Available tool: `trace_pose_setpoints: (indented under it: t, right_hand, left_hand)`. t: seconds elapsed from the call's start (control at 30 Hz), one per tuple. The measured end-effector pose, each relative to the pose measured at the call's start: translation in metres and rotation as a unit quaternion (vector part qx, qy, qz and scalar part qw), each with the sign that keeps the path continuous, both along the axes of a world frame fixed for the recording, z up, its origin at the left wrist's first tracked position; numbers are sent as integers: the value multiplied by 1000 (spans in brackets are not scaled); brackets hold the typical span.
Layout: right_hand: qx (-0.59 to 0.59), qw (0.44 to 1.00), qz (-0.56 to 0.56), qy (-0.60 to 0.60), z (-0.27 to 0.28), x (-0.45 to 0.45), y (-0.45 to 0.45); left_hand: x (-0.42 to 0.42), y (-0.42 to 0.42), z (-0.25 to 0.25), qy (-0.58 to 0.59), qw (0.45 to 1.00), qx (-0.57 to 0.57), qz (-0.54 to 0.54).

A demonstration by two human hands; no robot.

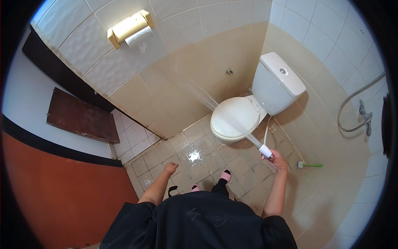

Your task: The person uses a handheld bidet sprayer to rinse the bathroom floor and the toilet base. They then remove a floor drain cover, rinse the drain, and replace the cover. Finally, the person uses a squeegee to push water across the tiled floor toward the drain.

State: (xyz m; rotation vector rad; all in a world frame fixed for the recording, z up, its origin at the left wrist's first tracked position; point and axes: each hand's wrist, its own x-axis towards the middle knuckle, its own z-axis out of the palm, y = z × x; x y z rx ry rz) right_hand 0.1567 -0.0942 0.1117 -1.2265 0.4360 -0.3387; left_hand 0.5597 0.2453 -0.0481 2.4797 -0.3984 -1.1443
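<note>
My right hand (pixel 275 159) grips a white handheld spray head (pixel 265 151). Water streams from it up and to the left, across the closed lid of a white toilet (pixel 235 116), towards the beige lower tiles of the wall (pixel 174 90). My left hand (pixel 171 168) hangs over the wet tiled floor (pixel 194 155), fingers curled, with no object visible in it. The toilet's cistern (pixel 279 82) stands against the corner. A green-handled brush (pixel 312 165) lies to the right of my right hand.
A toilet paper holder (pixel 130 28) is on the wall at upper left. A metal hose (pixel 345 102) loops beside a wall tap (pixel 365 116) at right. A small tap (pixel 229 72) juts out near the cistern. At left are a reddish-brown door (pixel 65 193) and a dark wooden board (pixel 82 115).
</note>
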Motion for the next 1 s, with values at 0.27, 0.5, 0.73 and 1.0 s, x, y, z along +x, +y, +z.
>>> trace_pose_setpoints:
  t: [0.27,0.5,0.73,1.0]
  right_hand:
    - [-3,997,-49,63,-36,2,20]
    - [-11,969,-220,110,-63,0,40]
    - [-45,969,-199,137,-51,8,44]
    - [-21,933,-358,12,-55,9,31]
  left_hand:
    - [4,13,2,-36,999,16,-7]
    - [11,20,-4,-5,1000,-4,-8]
    - [16,44,-26,-39,999,-5,-12]
    - [11,58,-33,-10,1000,13,-15]
